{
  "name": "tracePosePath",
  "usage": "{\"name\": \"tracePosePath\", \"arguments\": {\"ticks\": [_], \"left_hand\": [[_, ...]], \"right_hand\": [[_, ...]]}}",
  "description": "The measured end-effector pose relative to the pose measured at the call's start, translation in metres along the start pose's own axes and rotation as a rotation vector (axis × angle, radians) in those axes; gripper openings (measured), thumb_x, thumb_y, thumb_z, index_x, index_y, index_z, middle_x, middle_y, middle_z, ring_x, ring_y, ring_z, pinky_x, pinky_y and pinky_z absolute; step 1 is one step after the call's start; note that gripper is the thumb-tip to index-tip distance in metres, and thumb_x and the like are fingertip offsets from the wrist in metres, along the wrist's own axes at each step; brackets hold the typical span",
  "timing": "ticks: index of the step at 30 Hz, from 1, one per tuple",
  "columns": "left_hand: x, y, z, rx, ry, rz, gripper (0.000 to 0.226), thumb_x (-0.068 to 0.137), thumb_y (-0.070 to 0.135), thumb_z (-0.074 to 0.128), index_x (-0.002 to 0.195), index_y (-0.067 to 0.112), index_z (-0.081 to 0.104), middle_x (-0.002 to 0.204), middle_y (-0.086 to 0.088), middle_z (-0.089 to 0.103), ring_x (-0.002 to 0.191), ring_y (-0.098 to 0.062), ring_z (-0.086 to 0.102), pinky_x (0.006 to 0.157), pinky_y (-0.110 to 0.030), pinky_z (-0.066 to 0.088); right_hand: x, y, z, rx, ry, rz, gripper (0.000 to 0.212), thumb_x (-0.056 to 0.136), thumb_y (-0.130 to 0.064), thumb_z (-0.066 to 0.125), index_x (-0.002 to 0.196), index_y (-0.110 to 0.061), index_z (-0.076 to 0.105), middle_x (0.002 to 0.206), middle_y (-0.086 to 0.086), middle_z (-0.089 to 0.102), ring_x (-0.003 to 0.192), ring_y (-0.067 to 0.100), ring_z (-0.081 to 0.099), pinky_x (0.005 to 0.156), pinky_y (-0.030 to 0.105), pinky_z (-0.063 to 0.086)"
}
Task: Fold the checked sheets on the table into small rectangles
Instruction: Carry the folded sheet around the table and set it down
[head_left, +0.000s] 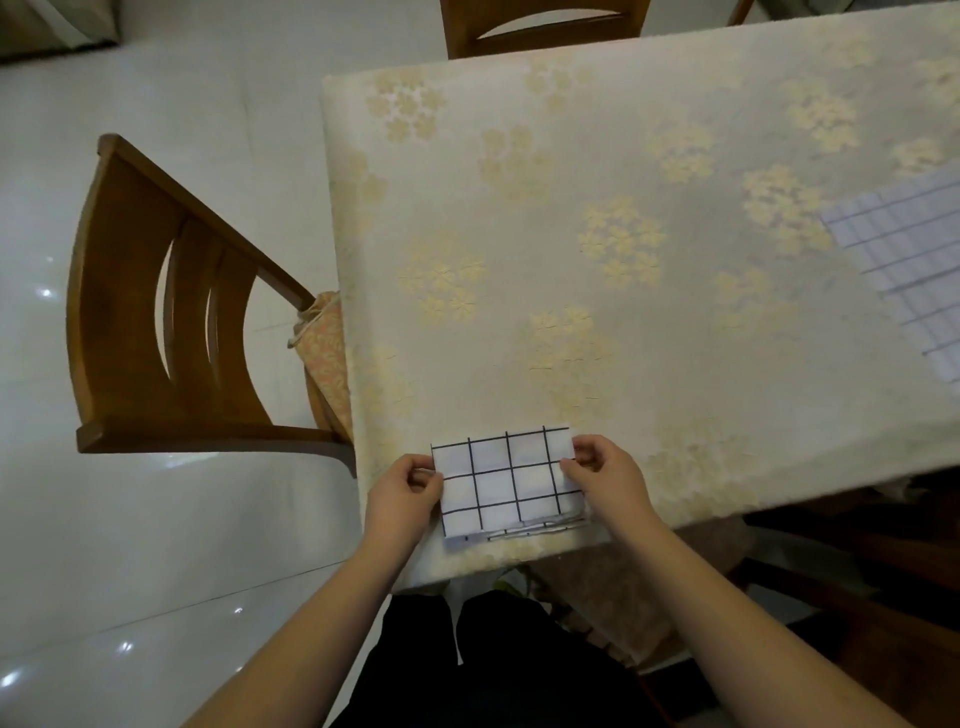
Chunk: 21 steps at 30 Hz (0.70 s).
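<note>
By the near left corner of the table (597, 156), the left hand (402, 493) pinches the left edge of the folded sheet (506, 480), thumb over curled fingers. The sheet lies flat on the cloth, a small rectangle of several layers, their edges stepped along the near side. It looks thin, soft and light, so it should crease easily but slip and spring open unless held at the edges. The right hand (605, 475) pinches its right edge. Far right lies a second sheet (906, 260), unfolded.
</note>
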<state>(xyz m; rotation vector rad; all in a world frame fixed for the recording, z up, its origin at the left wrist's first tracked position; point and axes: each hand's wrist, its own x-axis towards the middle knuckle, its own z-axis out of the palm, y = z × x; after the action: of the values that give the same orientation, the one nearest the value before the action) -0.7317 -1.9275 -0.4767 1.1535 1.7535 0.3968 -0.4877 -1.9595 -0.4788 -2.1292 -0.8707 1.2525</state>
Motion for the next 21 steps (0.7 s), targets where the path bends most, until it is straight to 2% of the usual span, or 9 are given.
{"name": "tracePosePath", "arguments": {"ticks": [7,12,15,17,19,21], "left_hand": [[0.003,-0.005,0.002,0.053,-0.012,0.075,0.017,0.085,0.012,0.068,0.098,0.021,0.061,0.070,0.004,0.061,0.058,-0.005,0.053,0.058,-0.011,0.041],[0.005,-0.009,0.004,0.024,0.008,0.108,0.024,0.086,0.010,0.068,0.106,0.018,0.058,0.070,-0.001,0.060,0.055,0.002,0.052,0.055,-0.008,0.041],[0.003,-0.010,0.006,0.055,0.056,0.126,0.024,0.088,0.016,0.067,0.110,0.019,0.057,0.075,0.001,0.059,0.061,-0.001,0.054,0.057,-0.010,0.042],[0.002,-0.012,0.009,0.209,0.156,0.288,0.021,0.089,0.020,0.064,0.109,0.018,0.060,0.085,0.002,0.060,0.075,-0.009,0.057,0.067,-0.020,0.044],[0.002,-0.015,0.015,0.472,0.255,0.604,0.021,0.088,0.023,0.056,0.106,0.016,0.063,0.099,-0.002,0.062,0.090,-0.021,0.057,0.079,-0.033,0.041],[0.002,-0.016,0.026,0.599,0.238,0.810,0.031,0.088,0.025,0.048,0.112,0.012,0.063,0.113,-0.007,0.061,0.106,-0.025,0.054,0.094,-0.037,0.037]], "right_hand": [[-0.003,0.005,0.004,-0.126,0.045,-0.040,0.031,0.090,-0.017,0.068,0.120,-0.016,0.060,0.095,-0.008,0.061,0.081,0.001,0.056,0.077,0.019,0.044],[-0.003,0.005,0.005,-0.206,0.052,-0.079,0.033,0.091,-0.021,0.067,0.122,-0.016,0.060,0.104,-0.004,0.063,0.088,0.009,0.059,0.082,0.024,0.049],[-0.006,0.004,0.007,-0.196,0.107,-0.135,0.035,0.091,-0.021,0.065,0.125,-0.018,0.057,0.111,-0.005,0.055,0.096,0.009,0.056,0.089,0.028,0.051],[-0.008,0.005,0.009,-0.234,0.190,-0.211,0.038,0.093,-0.023,0.063,0.129,-0.019,0.053,0.118,-0.003,0.049,0.108,0.013,0.049,0.095,0.032,0.047],[-0.011,0.006,0.016,-0.352,0.250,-0.355,0.036,0.096,-0.025,0.055,0.131,-0.018,0.053,0.126,0.001,0.051,0.117,0.018,0.044,0.100,0.037,0.041],[-0.013,0.006,0.030,-0.467,0.228,-0.511,0.037,0.099,-0.025,0.043,0.133,-0.015,0.053,0.134,0.005,0.052,0.125,0.022,0.043,0.106,0.041,0.037]]}}
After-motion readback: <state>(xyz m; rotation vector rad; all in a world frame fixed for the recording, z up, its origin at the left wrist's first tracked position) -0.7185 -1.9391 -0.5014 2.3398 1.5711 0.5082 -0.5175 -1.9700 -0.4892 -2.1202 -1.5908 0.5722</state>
